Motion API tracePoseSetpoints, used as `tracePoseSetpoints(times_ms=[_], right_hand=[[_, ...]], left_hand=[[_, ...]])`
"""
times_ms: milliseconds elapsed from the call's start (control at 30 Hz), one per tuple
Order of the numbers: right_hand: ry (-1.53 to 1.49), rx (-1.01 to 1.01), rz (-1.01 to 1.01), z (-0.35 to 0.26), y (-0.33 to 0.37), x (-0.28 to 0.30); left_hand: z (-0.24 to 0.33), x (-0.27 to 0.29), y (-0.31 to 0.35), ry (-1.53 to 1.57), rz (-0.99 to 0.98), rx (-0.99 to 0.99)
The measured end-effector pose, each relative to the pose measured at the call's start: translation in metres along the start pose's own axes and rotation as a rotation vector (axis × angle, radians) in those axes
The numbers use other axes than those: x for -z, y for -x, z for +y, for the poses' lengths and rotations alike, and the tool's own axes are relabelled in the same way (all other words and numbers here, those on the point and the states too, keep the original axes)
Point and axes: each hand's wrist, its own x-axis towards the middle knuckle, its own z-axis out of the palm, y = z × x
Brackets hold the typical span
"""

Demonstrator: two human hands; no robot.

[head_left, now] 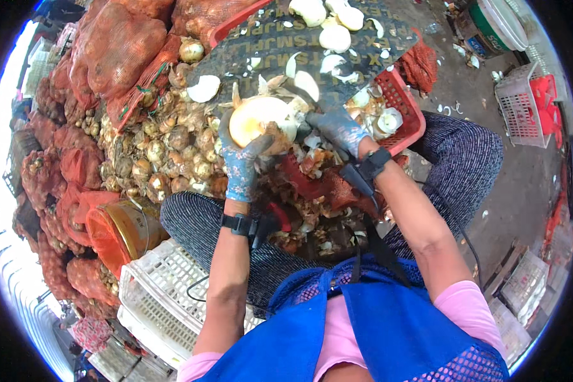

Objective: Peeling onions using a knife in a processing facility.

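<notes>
A large, partly peeled onion [254, 120] is held up in front of me, pale and shiny with brown skin on its lower side. My left hand [243, 162], in a blue patterned glove with grey fingers, is closed round its left and lower side. At the onion's right, my right hand [339, 127], gloved alike, has its fingers bent together. What they grip, if anything, cannot be made out. Beyond, peeled white onions [335, 38] and bits of peel lie on a dark printed sheet [267, 41]. Loose skins [312, 216] are heaped below my hands.
Unpeeled onions [184, 143] are piled at the left beside red mesh sacks [124, 54]. A red basket [409, 118] stands right of the sheet. A yellow bucket [134, 226] and white crates [159, 286] are at my left; another white crate [521, 105] stands far right.
</notes>
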Motion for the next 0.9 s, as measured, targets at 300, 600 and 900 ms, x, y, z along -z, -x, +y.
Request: tracePoseSetpoints(times_ms=[300, 600, 900], right_hand=[[0.176, 0.286, 0.186, -0.031, 0.046, 0.002], [0.525, 0.410, 0.025, -0.029, 0.068, 0.011], [0.498, 0.343, 0.001, -0.019, 0.060, 0.005]], left_hand=[[0.001, -0.004, 0.000, 0.003, 0.023, 0.043], [0.000, -0.006, 0.002, -0.058, -0.050, -0.034], [-0.009, -0.010, 0.003, -0.255, -0.038, -0.230]])
